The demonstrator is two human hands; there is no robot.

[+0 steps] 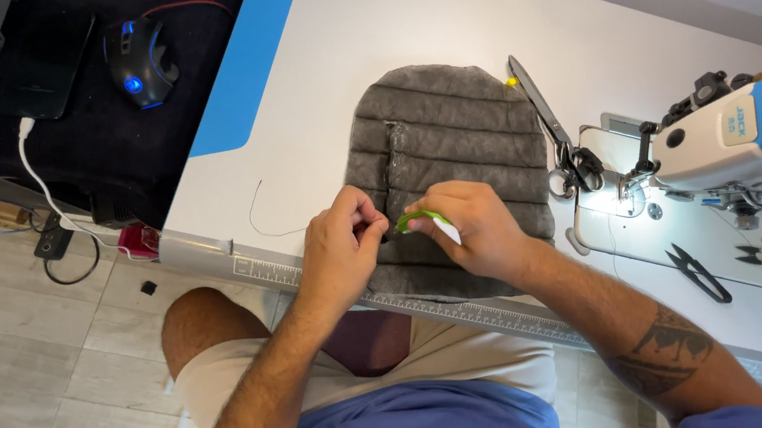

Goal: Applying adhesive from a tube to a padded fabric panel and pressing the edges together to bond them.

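Observation:
A grey quilted fabric panel [448, 131] with stitched horizontal ribs lies on the white sewing table [362, 37]. My right hand [472, 228] rests on its lower part and grips a small green and white tool [427, 220], its tip pointing left. My left hand [342, 246] pinches the fabric's left edge with closed fingers, right beside the tool's tip. Both hands meet near the table's front edge.
Large scissors [549, 125] lie right of the panel. A white and blue sewing machine [750, 137] stands at the right, with black thread snips [697, 272] in front. A ruler strip [495, 315] runs along the table's edge. A computer mouse [139, 65] sits on a dark desk, left.

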